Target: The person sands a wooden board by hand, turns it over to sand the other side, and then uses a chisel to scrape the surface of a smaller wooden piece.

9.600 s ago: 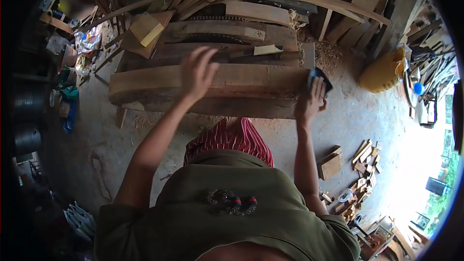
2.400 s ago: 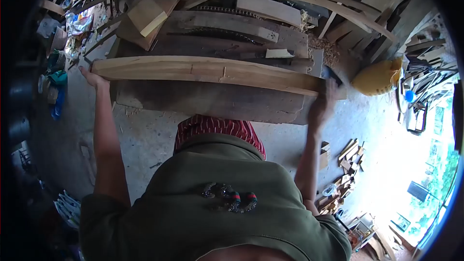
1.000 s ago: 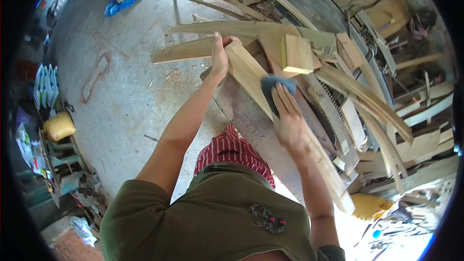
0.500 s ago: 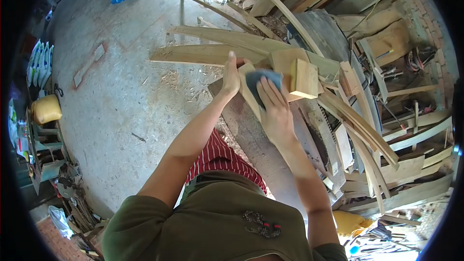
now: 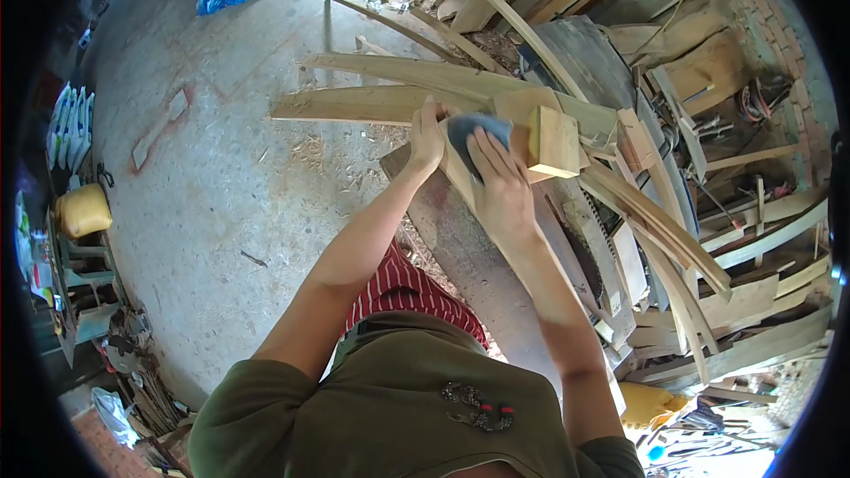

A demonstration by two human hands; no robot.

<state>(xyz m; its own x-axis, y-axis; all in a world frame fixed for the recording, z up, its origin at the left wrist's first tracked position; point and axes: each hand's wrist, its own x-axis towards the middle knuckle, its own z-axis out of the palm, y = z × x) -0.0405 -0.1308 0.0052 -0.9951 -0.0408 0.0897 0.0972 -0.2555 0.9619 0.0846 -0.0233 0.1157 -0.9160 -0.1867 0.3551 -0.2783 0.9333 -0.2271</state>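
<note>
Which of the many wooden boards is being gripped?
The pale board: left hand grips its end, right hand presses a blue pad onto it.

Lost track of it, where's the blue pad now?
Head view, upper centre: the blue pad sits under the right hand on the far end of the plank, between the left hand and a pale wood block.
</note>
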